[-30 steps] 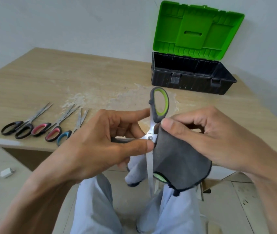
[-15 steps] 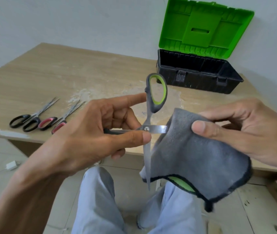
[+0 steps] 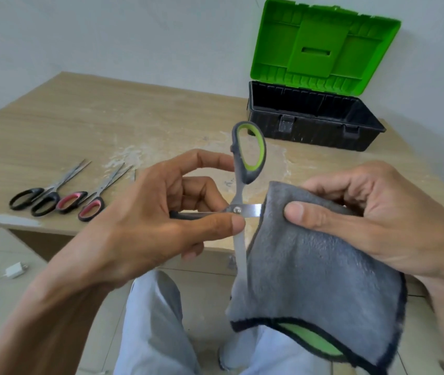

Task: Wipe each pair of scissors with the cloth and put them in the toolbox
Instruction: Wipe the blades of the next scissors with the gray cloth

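My left grip (image 3: 161, 220) clamps the scissors (image 3: 248, 177) at pivot; one blade (image 3: 253, 210) runs sideways into my right grip (image 3: 372, 220), pinching cloth (image 3: 318, 280).

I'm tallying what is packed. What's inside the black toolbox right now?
The open toolbox shows only its ribbed black inner walls, and nothing is visible in it. Its floor is hidden behind the front wall, so anything lying flat there cannot be seen.

wooden table (image 3: 107, 125) – toolbox (image 3: 315, 123), black-handled scissors (image 3: 41, 196), pink-handled scissors (image 3: 88, 203)
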`<state>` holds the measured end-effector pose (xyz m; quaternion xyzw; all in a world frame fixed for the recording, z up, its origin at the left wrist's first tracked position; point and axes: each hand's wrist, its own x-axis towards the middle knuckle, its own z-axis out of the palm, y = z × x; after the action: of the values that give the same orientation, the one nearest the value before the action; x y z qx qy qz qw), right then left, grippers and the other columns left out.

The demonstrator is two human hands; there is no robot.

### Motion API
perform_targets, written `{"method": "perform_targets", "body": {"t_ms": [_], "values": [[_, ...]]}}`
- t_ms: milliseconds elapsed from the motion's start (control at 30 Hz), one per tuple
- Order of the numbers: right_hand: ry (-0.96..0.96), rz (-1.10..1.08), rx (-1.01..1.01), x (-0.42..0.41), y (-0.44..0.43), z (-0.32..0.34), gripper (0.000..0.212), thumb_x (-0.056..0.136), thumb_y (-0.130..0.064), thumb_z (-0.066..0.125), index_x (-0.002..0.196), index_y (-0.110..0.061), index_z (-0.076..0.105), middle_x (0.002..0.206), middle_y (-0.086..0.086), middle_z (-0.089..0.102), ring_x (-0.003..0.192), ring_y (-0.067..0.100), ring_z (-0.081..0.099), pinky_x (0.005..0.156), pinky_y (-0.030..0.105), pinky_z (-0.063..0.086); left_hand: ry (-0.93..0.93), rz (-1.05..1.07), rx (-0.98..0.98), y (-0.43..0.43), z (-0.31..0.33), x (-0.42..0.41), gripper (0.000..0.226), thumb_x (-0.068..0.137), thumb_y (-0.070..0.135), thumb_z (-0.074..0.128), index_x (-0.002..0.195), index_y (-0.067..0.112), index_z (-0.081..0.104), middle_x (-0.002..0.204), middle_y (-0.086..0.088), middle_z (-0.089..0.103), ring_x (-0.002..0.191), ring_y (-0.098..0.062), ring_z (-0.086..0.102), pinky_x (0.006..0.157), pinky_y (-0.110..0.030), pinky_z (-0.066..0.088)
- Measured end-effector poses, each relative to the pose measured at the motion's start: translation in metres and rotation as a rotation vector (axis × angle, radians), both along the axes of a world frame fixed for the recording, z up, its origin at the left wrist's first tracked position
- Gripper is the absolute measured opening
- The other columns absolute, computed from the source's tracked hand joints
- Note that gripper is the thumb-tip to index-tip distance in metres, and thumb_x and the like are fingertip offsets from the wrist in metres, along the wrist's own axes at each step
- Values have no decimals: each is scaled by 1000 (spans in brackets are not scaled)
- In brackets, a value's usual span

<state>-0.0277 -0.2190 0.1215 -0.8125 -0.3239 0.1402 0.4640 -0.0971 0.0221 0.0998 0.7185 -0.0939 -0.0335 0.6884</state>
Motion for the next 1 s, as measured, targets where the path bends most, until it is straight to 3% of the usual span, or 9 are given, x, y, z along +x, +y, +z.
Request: {"method": "perform_targets", "body": {"t_ms": [100,333,533,700,900,1000], "values": [[-28,32,1,-3,9,-3,27,94,-50,70,98,-26,83,84,17,78,73,45,70,62,62,54,2,-32,-16,-6,1,4,52,71,10,78,118,22,62,66,-4,63,42,-12,48,43,-19,41],[-21,-32,-29,11,-6,0,37,88,-56,71,98,-21,83,87,25,76,77,51,71,67,69,55,27,46,-73,5,0,2,53,69,6,78,118,20,63,62,-5,59,44,-16,43,40,-19,38],[-15,55,-32,5,13,-2,26,93,-51,68,94,-30,83,80,8,78,72,37,72,62,48,56,51,-12,-84,-5,0,5,54,69,5,77,119,18,62,61,-2,60,46,-14,45,40,-17,38],[65,10,7,13,-1,3,38,93,-51,71,98,-16,83,87,20,79,79,49,73,68,70,55,121,-7,-134,1,2,2,52,69,5,77,118,15,64,62,-3,57,39,-8,43,38,-16,36],[60,-25,15,13,-13,4,39,88,-51,71,101,-16,84,91,16,82,86,49,76,75,75,55,171,-15,-145,1,4,2,39,68,5,80,106,8,69,66,-5,60,36,-9,40,36,-13,35],[1,-52,10,11,-12,6,36,87,-53,73,99,-21,84,88,12,82,82,44,78,70,67,58,143,0,-99,-2,5,2,27,72,16,84,95,5,75,68,-8,65,43,-8,44,38,-13,37]]}}
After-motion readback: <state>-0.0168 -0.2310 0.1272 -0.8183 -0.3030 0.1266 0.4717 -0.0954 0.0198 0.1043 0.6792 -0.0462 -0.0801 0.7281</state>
